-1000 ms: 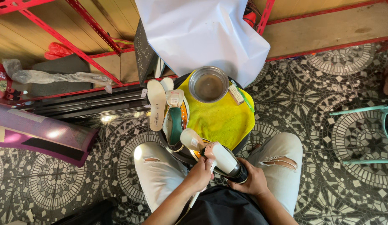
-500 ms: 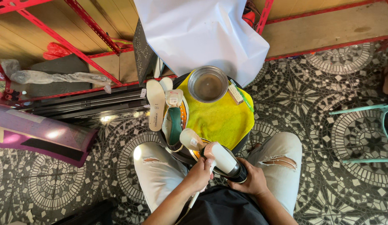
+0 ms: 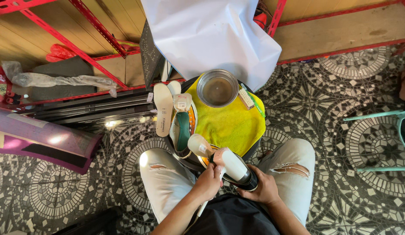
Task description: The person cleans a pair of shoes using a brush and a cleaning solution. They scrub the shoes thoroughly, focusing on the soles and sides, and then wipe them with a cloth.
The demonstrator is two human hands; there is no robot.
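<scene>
Little has moved since the earlier frames: both hands stay on the shoe and the stool top looks the same, with only a slight shift of the shoe in the grip.

Taking the round stool with the yellow cloth point(image 3: 230, 124) as the landmark: the white shoe point(image 3: 233, 167) sits at the stool's near edge, just above the person's lap, tilted with its dark opening toward the right hand. The left hand point(image 3: 207, 182) is closed around a thin white-handled tool, probably a brush point(image 3: 210, 191), and presses against the shoe's side; the handle sticks out below the fist. The right hand point(image 3: 263, 189) cups the heel end of the shoe from beneath, fingers wrapped around it.

A small pale bottle point(image 3: 198, 145) lies at the near-left rim of the stool, just beside the shoe's toe. On the far side of the cloth stands a metal bowl point(image 3: 217, 88) holding murky liquid. Right of the bowl, at the cloth's edge, lies a small scrub brush point(image 3: 246, 99). At the stool's left edge rests a second shoe point(image 3: 182, 130) with a green lining, opening up, and left of it a pale insole point(image 3: 163, 109) hangs past the rim.

Behind the stool hangs a white sheet point(image 3: 211, 35) against red shelving point(image 3: 80, 43). Patterned mosaic floor point(image 3: 341, 78) surrounds the stool
</scene>
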